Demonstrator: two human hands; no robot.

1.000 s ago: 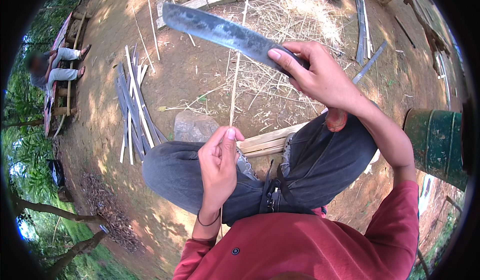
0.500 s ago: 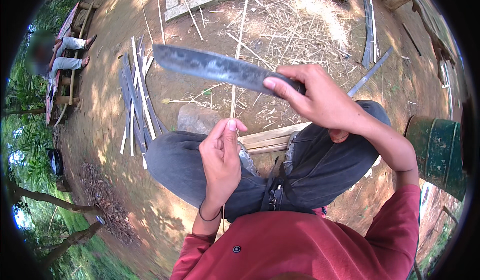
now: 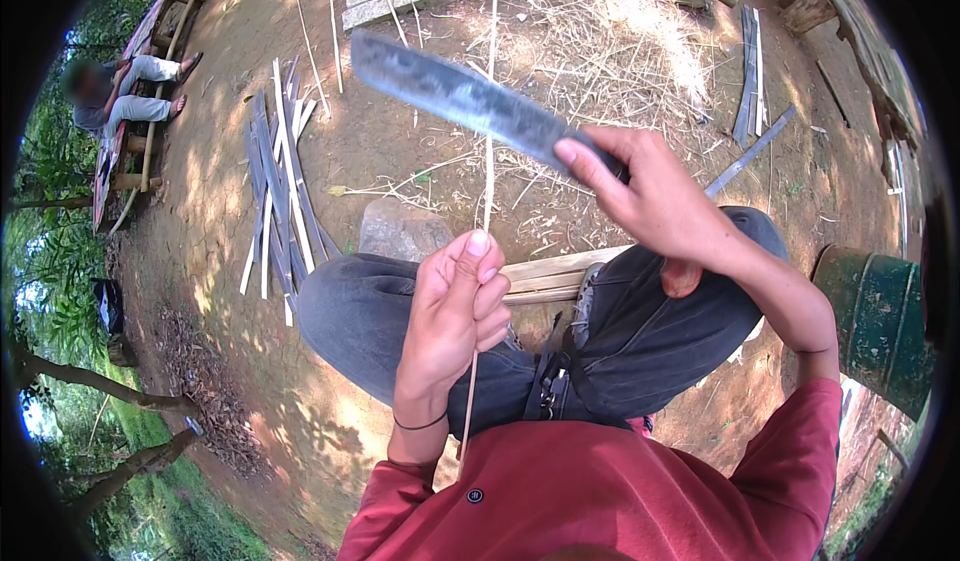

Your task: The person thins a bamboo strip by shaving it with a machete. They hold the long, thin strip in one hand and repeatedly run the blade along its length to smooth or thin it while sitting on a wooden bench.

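A thin pale bamboo strip [image 3: 489, 186] runs from the far ground back toward my body. My left hand [image 3: 455, 296] is closed on it, thumb on top, and its near end hangs past the wrist to the red shirt. In my right hand [image 3: 650, 191] is a machete [image 3: 455, 96], thumb pressed near the base of the blade. Its broad dark blade points to the far left and crosses over the strip, beyond my left hand; whether the two touch I cannot tell. A rounded reddish-brown end [image 3: 682, 278], apparently the handle's, shows below my right wrist.
Dark and pale split strips [image 3: 280, 176] lie piled at left; more strips [image 3: 748, 76] lie far right. Split pieces [image 3: 545, 276] rest by my feet, near a stone [image 3: 400, 231]. Shavings [image 3: 620, 61] cover the ground ahead. A green drum [image 3: 870, 326] stands right. A person [image 3: 140, 91] sits far left.
The machete has tilted, its tip moving away and to the right. My left fingers have curled in around the strip, and more of its near end shows below the hand.
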